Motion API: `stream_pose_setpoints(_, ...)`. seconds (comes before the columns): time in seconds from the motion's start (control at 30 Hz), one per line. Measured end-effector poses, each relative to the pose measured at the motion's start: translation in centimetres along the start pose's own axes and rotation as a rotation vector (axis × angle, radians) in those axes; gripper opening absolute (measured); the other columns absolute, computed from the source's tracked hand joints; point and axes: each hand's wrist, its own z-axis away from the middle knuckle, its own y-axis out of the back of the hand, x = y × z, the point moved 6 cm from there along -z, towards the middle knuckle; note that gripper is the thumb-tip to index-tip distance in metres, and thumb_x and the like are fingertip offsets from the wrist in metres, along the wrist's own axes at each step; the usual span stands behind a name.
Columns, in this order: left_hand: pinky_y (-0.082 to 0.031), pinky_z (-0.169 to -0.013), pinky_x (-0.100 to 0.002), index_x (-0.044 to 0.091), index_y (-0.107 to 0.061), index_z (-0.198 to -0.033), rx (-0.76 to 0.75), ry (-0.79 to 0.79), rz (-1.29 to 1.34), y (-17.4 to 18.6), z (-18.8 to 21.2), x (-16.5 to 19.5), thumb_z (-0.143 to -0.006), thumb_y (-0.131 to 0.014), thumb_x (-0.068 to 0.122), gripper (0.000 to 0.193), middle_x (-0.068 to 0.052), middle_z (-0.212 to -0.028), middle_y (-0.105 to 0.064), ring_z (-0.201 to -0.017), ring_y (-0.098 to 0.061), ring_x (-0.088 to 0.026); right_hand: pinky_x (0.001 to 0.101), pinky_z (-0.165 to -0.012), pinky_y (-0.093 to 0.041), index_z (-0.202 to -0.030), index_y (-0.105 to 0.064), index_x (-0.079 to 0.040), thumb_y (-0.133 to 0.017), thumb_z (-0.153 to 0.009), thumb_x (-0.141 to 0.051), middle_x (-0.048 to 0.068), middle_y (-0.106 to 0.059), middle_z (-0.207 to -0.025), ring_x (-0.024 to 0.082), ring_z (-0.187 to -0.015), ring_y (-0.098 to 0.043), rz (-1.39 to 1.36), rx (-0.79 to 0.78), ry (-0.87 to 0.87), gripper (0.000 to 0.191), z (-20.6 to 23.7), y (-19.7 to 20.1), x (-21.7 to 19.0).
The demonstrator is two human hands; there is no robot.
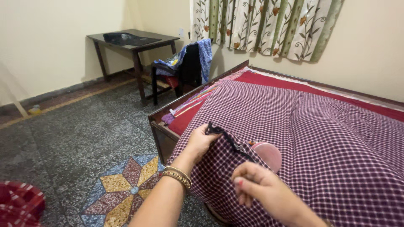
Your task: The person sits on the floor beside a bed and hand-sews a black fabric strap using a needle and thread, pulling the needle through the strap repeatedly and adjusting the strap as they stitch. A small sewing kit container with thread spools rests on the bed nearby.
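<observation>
The left hand [201, 142] pinches the dark-trimmed edge of a maroon-and-white checked bedsheet [320, 138] spread over the bed [162, 126]; the right hand [263, 189] closes on the same hem, nearer the camera. The thin woven cotton looks light, limp and easily bunched, so the corner hem seems the surest hold.

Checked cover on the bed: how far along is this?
Done: the checked cover already lies over most of the bed, though rumpled. In hand: the left hand pinches its dark edge at the near corner, while the right hand rests on the cloth close by. Left: a pink item shows at that open edge, and red bedding remains uncovered alongside.
</observation>
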Motion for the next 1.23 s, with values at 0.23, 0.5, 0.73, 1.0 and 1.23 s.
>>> stream_pose_setpoints(0.23, -0.053, -0.066, -0.025, 0.004, -0.072, -0.097, 0.0, -0.016, 0.066, -0.6, -0.2, -0.2, -0.089, -0.072, 0.003, 0.009, 0.0, -0.085, -0.074, -0.073, -0.066, -0.009, 0.0323, -0.06, -0.059, -0.1, -0.056, 0.004, -0.06, -0.093, -0.005, 0.008, -0.066, -0.078, 0.017, -0.068, -0.069, 0.291, 0.417, 0.171, 0.012, -3.5, 4.9, -0.1)
stream_pose_setpoints(0.5, -0.055, -0.064, -0.026, 0.004, -0.07, -0.093, -0.013, -0.005, 0.124, -1.2, 0.0, -0.4, -0.088, -0.072, 0.001, 0.007, -0.002, -0.084, -0.073, -0.073, -0.067, -0.01, 0.0392, -0.07, -0.056, -0.096, -0.066, -0.002, -0.074, -0.085, -0.016, 0.014, -0.067, -0.091, 0.029, -0.081, -0.069, 0.881, 0.582, 0.657, 0.019, -7.5, 1.6, -1.2)
stream_pose_setpoints(0.73, -0.054, -0.07, -0.026, 0.004, -0.073, -0.094, 0.006, -0.016, 0.08, -0.9, 0.3, -0.9, -0.088, -0.074, 0.003, 0.006, -0.001, -0.087, -0.073, -0.076, -0.065, -0.009, 0.0449, -0.073, -0.055, -0.093, -0.061, -0.002, -0.071, -0.086, -0.017, 0.017, -0.064, -0.091, 0.037, -0.084, -0.066, 1.126, 0.6, 0.643, 0.02, -9.1, 0.7, -0.7)
stream_pose_setpoints(1.0, -0.054, -0.069, -0.027, 0.005, -0.072, -0.094, 0.013, 0.059, 0.144, -0.2, 1.2, -0.3, -0.088, -0.072, 0.004, 0.006, -0.001, -0.086, -0.075, -0.075, -0.067, -0.01, 0.0403, -0.072, -0.054, -0.085, -0.066, -0.003, -0.068, -0.087, -0.014, 0.011, -0.068, -0.085, 0.028, -0.079, -0.068, 0.978, 0.432, 0.491, 0.012, -7.1, 1.2, -1.3)
stream_pose_setpoints(1.23, -0.051, -0.068, -0.027, 0.005, -0.074, -0.096, 0.088, 0.02, 0.016, -0.1, 0.2, -0.7, -0.088, -0.076, 0.005, 0.009, 0.0, -0.087, -0.074, -0.074, -0.064, -0.009, 0.0317, -0.07, -0.056, -0.084, -0.071, -0.005, -0.078, -0.082, -0.016, 0.004, -0.071, -0.08, 0.018, -0.077, -0.069, 0.739, -0.263, 0.351, 0.013, -0.5, -4.0, -2.4)
